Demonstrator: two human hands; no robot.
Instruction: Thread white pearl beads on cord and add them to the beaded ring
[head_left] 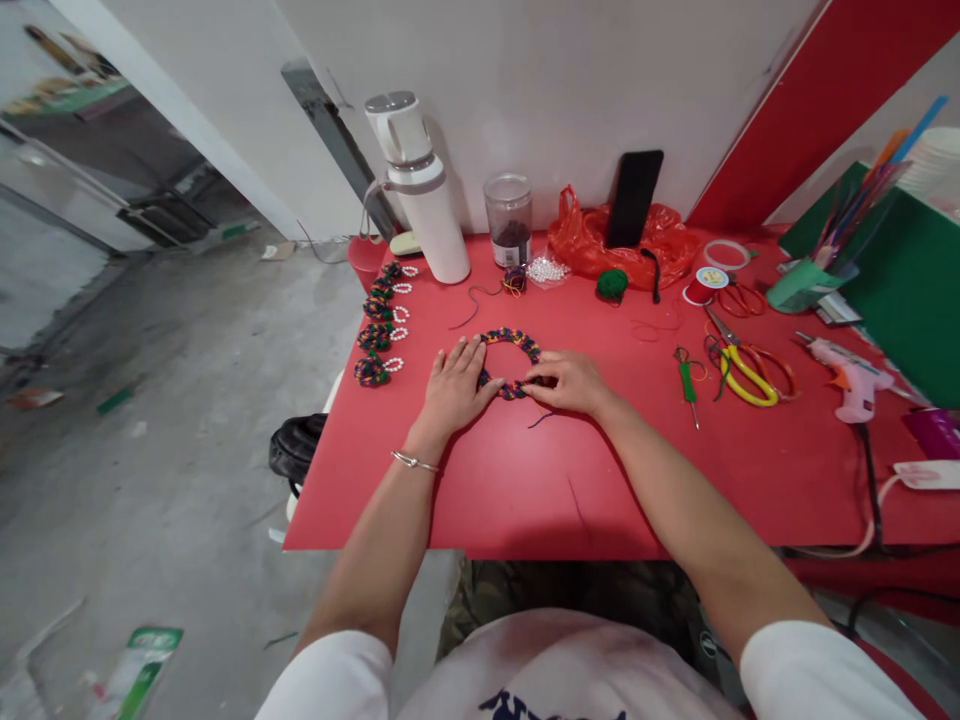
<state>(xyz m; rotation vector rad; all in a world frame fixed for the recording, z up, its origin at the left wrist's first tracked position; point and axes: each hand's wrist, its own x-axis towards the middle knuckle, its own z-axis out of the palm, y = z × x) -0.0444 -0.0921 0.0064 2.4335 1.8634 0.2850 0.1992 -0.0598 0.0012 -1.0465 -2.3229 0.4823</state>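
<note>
A multicoloured braided ring (504, 336) lies on the red tabletop (360, 480), between the near and far edges. The left hand (452, 388) rests flat against its left side, fingers extended; the right hand's (574, 382) thumb and fingers pinch its right side. Five braided bundles (372, 371) with white bead loops (393, 365) line the left edge.

Multicol. braided ring (510, 335) lies flat on red tbl (510, 475).

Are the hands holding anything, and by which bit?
Yes, a multicoloured braided cord ring: the right hand seems to pinch its near right edge, while the left hand rests flat at its left edge.
</note>
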